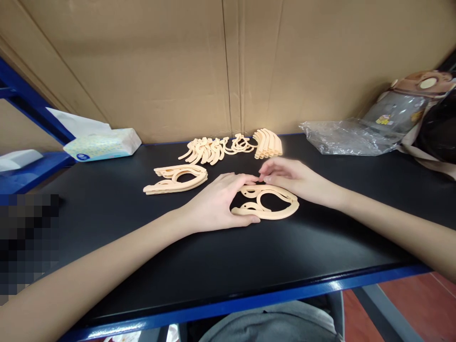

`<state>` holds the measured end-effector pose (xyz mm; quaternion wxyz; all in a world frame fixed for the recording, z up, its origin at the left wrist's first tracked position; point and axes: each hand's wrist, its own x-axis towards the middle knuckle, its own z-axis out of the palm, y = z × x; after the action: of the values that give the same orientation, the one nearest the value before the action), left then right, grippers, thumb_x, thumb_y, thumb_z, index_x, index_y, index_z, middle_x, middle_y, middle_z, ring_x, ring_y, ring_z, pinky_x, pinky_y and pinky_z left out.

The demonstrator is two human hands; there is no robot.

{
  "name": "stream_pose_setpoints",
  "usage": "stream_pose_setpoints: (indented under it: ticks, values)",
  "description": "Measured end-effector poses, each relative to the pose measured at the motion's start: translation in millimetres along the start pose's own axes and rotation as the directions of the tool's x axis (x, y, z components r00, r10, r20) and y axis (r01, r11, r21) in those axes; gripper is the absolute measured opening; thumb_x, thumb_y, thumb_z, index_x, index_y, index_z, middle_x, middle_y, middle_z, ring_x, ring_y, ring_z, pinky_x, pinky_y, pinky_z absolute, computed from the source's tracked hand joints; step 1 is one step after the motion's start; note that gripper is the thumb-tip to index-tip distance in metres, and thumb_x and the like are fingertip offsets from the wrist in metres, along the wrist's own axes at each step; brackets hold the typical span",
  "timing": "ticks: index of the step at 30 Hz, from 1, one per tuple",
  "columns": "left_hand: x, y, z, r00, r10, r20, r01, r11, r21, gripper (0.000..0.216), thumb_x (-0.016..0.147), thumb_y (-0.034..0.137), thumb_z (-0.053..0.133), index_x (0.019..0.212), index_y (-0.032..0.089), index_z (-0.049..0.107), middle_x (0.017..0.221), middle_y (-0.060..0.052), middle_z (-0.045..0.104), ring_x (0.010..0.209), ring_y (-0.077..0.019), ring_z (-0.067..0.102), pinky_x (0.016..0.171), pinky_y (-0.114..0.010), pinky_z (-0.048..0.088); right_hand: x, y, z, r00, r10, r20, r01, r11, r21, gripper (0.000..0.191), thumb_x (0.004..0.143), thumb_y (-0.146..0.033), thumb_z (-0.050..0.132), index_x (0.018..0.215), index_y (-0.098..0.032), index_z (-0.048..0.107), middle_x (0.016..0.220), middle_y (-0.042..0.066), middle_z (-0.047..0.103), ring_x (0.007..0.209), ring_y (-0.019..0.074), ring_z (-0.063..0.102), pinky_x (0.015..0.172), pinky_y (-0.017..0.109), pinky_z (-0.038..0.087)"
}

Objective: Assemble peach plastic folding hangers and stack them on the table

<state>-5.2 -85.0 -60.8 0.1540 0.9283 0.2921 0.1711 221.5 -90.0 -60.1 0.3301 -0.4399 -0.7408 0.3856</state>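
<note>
A cream plastic folding clothes hanger [280,214] lies folded on the black table in front of me. My left hand [219,202] is closed around its left end, with the thumb along the near edge and the fingers over the far edge. Just behind the hanger, my right hand [285,173] has loosely curved fingers, their tips close to my left fingertips. I see nothing held in it, and whether it touches the hanger's far edge is unclear. Left of my left hand lies a small stack of similar folded hangers [199,179].
Along the back lie a heap of curved cream hanger parts [206,149], several hook pieces [239,144] and a neat row of hanger arms [269,142]. A tissue pack [107,144] stands at back left. A clear plastic bag [342,137] and a bottle [399,111] are at right.
</note>
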Motion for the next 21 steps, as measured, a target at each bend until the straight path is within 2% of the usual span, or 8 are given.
stream_pose_setpoints:
  ticks: [4,8,11,14,21]
  values:
    - [0.5,-0.8,-0.5,0.986,0.054,-0.156,-0.029,0.987,0.159,0.058,0.076,0.039,0.07,0.126,0.02,0.046,0.125,-0.008,0.058,0.115,-0.0271,0.053,0.098,-0.041,0.041,2.3,1.5,-6.4,0.999,0.047,-0.012,-0.048,0.996,-0.076,0.026,0.085,-0.043,0.057,0.093,-0.018,0.061,0.085,0.003,0.066,0.076,0.0154,0.061,0.066,0.029,0.047]
    - [1.6,-4.0,-3.3,0.963,0.094,-0.253,-0.028,0.966,0.256,0.054,0.08,0.034,0.068,0.126,0.018,0.045,0.129,-0.01,0.055,0.119,-0.0267,0.051,0.1,-0.04,0.04,4.2,1.1,-11.8,0.997,0.071,0.014,-0.07,0.996,-0.06,0.032,0.085,-0.047,0.059,0.074,-0.017,0.055,0.059,-0.004,0.052,0.05,0.0086,0.045,0.05,0.024,0.033]
    - [1.2,-6.2,-4.6,0.962,0.11,-0.252,-0.042,0.964,0.264,0.056,0.08,0.034,0.068,0.127,0.018,0.043,0.131,-0.011,0.054,0.121,-0.0259,0.05,0.101,-0.039,0.04,5.0,0.4,-13.1,0.996,0.07,0.053,-0.07,0.998,0.0,0.037,0.084,-0.051,0.059,0.069,-0.017,0.052,0.056,-0.004,0.051,0.046,0.0068,0.04,0.047,0.024,0.028]
    - [0.4,-6.9,-4.8,0.966,0.115,-0.233,-0.054,0.966,0.253,0.058,0.08,0.035,0.069,0.128,0.017,0.043,0.131,-0.011,0.053,0.122,-0.0246,0.049,0.101,-0.038,0.041,4.9,-0.3,-13.3,0.996,0.053,0.073,-0.054,0.998,0.018,0.038,0.084,-0.052,0.059,0.071,-0.017,0.053,0.059,-0.003,0.054,0.046,0.0068,0.04,0.047,0.024,0.028]
    - [-0.1,-6.5,-5.4,0.969,0.117,-0.218,-0.065,0.97,0.235,0.059,0.08,0.034,0.069,0.13,0.018,0.041,0.132,-0.011,0.05,0.122,-0.0248,0.047,0.102,-0.039,0.041,5.4,-2.5,-13.1,0.995,0.059,0.084,-0.063,0.997,0.042,0.04,0.082,-0.054,0.061,0.069,-0.017,0.052,0.058,-0.004,0.051,0.047,0.007,0.039,0.048,0.024,0.029]
